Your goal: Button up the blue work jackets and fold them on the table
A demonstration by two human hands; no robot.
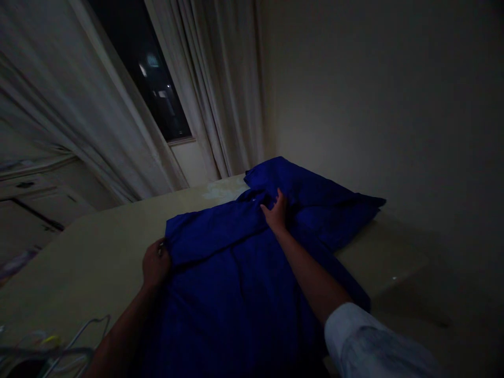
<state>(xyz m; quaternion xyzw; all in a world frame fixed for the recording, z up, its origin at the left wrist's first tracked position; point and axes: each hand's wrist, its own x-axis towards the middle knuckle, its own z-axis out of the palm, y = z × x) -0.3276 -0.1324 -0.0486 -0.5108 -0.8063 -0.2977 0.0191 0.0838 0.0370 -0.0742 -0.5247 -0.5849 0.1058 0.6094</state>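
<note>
A deep blue shirt [236, 273] lies spread on a pale table [79, 247], its collar toward the far wall. My left hand [155, 265] is closed on the shirt's left edge, near a folded sleeve. My right hand [275, 212] rests on the cloth near the collar, fingers pressed flat on the fabric. A white rolled sleeve covers my right forearm.
White curtains [98, 115] hang at the left around a dark window [157, 79]. A bare wall [374, 105] stands behind the table. Wire hangers [74, 341] lie at the lower left corner. A cabinet [27, 205] sits at the far left.
</note>
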